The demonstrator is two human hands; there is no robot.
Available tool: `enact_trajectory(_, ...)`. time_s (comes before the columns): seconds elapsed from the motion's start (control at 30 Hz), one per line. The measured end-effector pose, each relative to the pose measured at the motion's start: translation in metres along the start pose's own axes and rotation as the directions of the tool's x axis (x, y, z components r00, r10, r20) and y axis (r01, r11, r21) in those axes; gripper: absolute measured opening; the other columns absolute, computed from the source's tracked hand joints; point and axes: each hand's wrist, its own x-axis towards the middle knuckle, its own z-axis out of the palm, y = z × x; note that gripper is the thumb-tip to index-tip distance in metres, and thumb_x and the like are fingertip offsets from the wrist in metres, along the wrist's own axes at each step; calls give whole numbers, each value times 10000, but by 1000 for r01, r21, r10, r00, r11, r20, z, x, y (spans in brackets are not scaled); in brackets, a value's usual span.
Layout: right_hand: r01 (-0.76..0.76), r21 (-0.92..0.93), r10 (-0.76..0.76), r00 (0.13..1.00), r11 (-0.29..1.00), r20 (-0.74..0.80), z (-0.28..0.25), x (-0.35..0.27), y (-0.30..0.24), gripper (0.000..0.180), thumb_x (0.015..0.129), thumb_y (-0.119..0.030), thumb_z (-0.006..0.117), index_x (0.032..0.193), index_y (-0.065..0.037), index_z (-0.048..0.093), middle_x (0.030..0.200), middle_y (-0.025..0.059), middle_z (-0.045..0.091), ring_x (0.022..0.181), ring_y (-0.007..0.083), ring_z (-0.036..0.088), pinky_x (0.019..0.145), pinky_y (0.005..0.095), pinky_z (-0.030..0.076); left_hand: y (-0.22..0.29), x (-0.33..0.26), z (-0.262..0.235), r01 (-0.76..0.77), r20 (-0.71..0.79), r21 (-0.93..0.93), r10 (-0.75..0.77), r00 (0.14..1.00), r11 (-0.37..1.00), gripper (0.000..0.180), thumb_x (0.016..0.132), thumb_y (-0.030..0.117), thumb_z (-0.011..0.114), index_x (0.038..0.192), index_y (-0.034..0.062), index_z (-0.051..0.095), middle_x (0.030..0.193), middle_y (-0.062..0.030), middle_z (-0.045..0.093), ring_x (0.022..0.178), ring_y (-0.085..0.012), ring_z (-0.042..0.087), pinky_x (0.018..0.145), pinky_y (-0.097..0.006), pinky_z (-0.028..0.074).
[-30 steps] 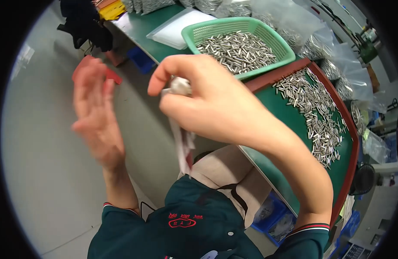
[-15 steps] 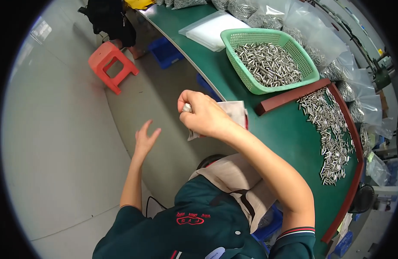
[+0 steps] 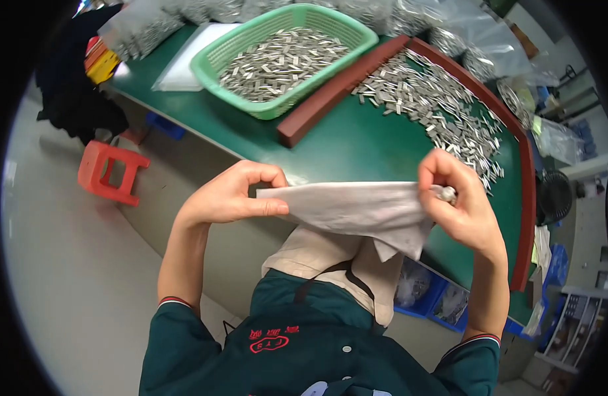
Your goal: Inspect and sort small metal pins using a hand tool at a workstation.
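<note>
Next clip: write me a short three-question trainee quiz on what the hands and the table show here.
1. True or false: both hands grip the same pale cloth.
2. Multiple choice: where do the small metal pieces lie? A) only in the green basket; B) only loose on the green table; C) in the basket and loose on the table.
3. Fill in: the brown bar lies between the basket and the ____ of loose metal pieces.

Key
1. True: the left hand pinches one end, the right hand the other.
2. C.
3. Pile.
</note>
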Motion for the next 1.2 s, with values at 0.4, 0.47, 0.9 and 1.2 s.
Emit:
enact_trajectory(0.4, -296, -4, 258, 836, 955, -484, -65, -124, 88, 73, 706, -5, 470, 769, -9, 432, 595, 21, 425, 513, 85, 369, 465, 233, 304, 36, 155, 82, 128, 135, 112, -143, 981, 985, 218, 754, 157, 636, 662, -9, 529, 530, 39, 453, 495, -21, 385, 439, -192, 310)
enact_trajectory(0.47, -329, -156, 194, 811, 931, -551, -64, -120, 98, 86, 706, -8, 483, 783, -3, 444, 573, 54, 428, 474, 122, 378, 454, 253, 311, 40, 163, 87, 123, 85, 163, -138, 987, 979, 234, 752, 154, 641, 621, 10, 512, 529, 50, 453, 490, -12, 380, 423, -187, 294)
enact_trajectory(0.9, -385, -391, 129, 830, 836, -542, -44, -123, 110, 127, 717, -55, 558, 836, -50, 514, 696, 96, 545, 565, 277, 549, 508, 378, 419, 32, 154, 104, 3, -124, 821, 174, 977, 571, 128, 671, 105, 623, 694, 6, 545, 722, -83, 572, 656, -257, 527, 596, -342, 398)
enact_trajectory(1.2, -359, -662, -2, 878, 658, -478, -20, -121, 117, 260, 716, -239, 641, 912, -90, 556, 706, 78, 471, 467, 240, 533, 404, 337, 427, 17, 147, 151, -505, 478, 742, 181, 860, 440, 887, 668, 678, 434, 1331, 120, 246, 1386, -78, 215, 1280, -272, 184, 1022, -475, 109)
